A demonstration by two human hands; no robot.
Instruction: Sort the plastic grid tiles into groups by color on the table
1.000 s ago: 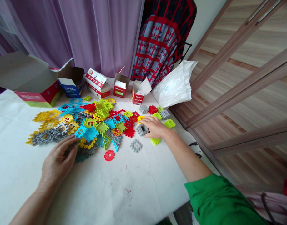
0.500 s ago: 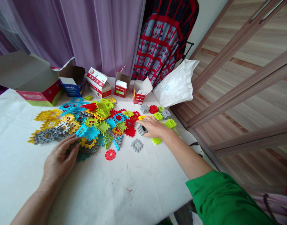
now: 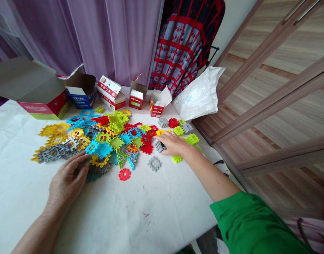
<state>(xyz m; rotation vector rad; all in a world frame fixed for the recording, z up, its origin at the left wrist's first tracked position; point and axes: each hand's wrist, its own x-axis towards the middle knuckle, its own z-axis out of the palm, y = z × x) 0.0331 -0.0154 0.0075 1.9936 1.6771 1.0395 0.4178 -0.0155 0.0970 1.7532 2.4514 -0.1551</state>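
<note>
A heap of interlocking plastic building pieces point(image 3: 102, 150) in blue, yellow, green, red and grey spreads over the table. At its near left edge, my left hand point(image 3: 68, 174) has its fingers curled toward the thumb; what lies between them is hidden. My right hand point(image 3: 174, 144) reaches to the heap's right side, its fingers closed around a stack of grey notched pieces point(image 3: 158, 146) resting on the table. Just in front of that stack lies a flat grey square piece point(image 3: 154, 164). A red notched disc point(image 3: 124, 174) sits apart, nearer to me.
Small open cartons stand along the back, among them a blue box point(image 3: 84, 95) and a red-and-white box point(image 3: 111, 92). A large open box point(image 3: 42, 102) is at the left, a white bag point(image 3: 197, 95) at the right. Green block stacks point(image 3: 192, 139) lie beyond my right hand.
</note>
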